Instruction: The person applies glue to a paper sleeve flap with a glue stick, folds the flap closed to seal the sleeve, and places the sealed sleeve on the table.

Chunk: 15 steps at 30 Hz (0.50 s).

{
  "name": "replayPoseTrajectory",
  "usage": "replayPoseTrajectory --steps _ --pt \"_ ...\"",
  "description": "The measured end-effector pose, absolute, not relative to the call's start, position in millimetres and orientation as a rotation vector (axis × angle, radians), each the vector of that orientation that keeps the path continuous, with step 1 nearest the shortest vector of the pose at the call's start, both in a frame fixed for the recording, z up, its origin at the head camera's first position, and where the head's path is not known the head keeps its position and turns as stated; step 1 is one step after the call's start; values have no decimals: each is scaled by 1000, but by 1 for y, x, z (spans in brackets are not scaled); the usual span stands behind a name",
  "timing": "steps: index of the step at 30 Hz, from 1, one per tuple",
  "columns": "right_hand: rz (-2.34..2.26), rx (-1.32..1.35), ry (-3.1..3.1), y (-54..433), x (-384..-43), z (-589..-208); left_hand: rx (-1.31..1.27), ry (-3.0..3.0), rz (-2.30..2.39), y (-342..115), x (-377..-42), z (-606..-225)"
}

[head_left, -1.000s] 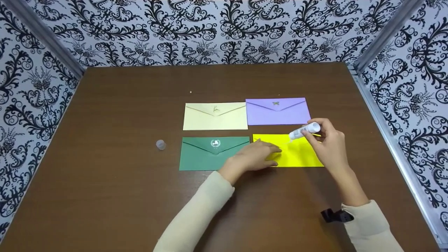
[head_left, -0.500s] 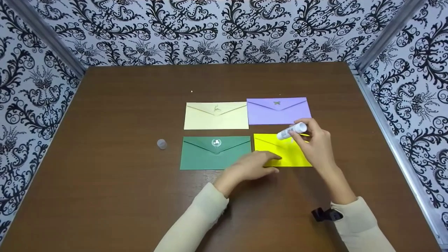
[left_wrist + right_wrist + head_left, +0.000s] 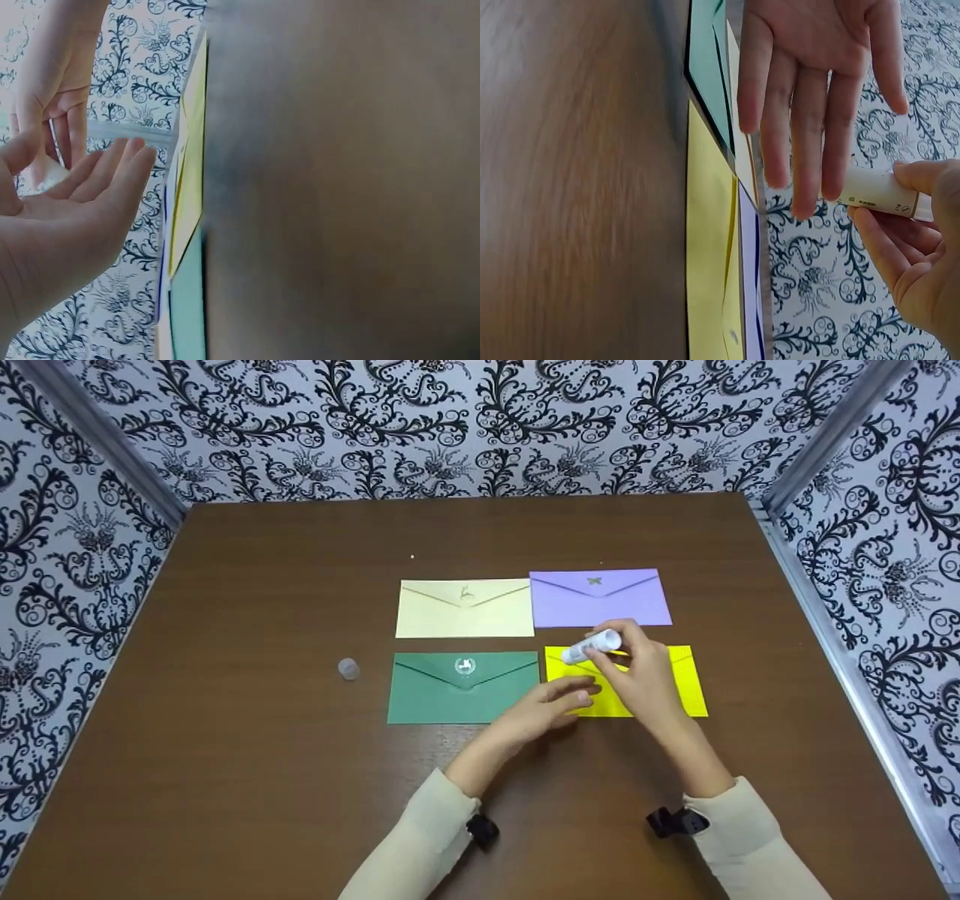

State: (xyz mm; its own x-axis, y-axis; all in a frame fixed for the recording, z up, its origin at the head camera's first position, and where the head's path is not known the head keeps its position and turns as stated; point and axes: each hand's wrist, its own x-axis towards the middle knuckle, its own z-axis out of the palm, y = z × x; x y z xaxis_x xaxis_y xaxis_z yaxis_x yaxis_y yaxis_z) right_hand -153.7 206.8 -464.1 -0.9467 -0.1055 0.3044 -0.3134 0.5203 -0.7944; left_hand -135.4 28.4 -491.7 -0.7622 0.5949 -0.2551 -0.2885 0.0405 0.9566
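Note:
In the head view my right hand (image 3: 652,682) pinches a white glue stick (image 3: 592,646) between thumb and fingers, tilted above the yellow envelope (image 3: 686,682). The right wrist view shows small print on the glue stick (image 3: 877,191), lying close to the left hand's fingertips (image 3: 804,202); whether they touch, I cannot tell. My left hand (image 3: 536,712) is raised off the table with its fingers extended, holding nothing, over the gap between the green envelope (image 3: 442,701) and the yellow one. A translucent cap (image 3: 348,669) stands on the table at left.
Behind lie a cream envelope (image 3: 465,622) and a purple envelope (image 3: 600,611), edge to edge. The brown table (image 3: 225,735) meets patterned panels (image 3: 405,427) at the back and sides. A black wrist camera (image 3: 482,831) sits at the left cuff.
My right hand has moved left with the glue stick across the yellow envelope. My left hand has drawn back from the yellow envelope and turned, lifting its fingers. The envelopes stay put.

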Motion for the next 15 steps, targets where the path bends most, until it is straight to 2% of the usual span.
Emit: replayPoseTrajectory --steps 7,15 --pt "1483 413 -2508 189 -150 -465 15 1350 2070 25 -133 -496" --pt "1531 530 -2440 172 -145 -467 -87 1090 2257 16 -132 -497"
